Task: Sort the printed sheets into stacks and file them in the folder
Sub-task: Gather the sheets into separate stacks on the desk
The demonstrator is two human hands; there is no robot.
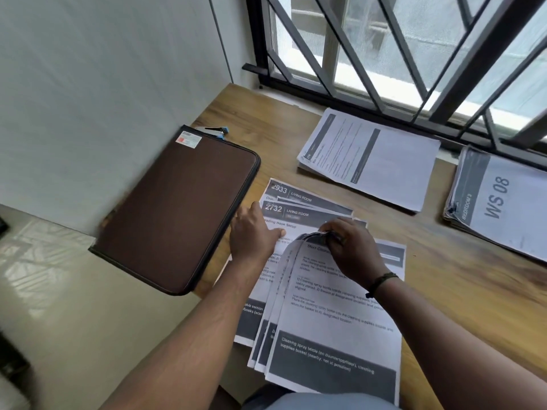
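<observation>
Several printed sheets [334, 327] are fanned out in front of me, and my right hand [350, 247] pinches their top edges. My left hand [254, 232] rests with straight fingers on a flat sheet headed "2732 LIVING ROOM" [291, 213]; beneath it lies one headed "2933" [284, 189]. A closed brown folder [177, 211] lies to the left, hanging over the desk's edge. Two sorted stacks sit by the window: a stack of text pages [381, 161] and a stack topped "WS 08" [503, 202].
A stapler with a blue end [217, 131] peeks out behind the folder's far corner. The wooden desk [461, 291] meets a white wall on the left and a barred window [414, 54] at the back. Tiled floor lies below on the left.
</observation>
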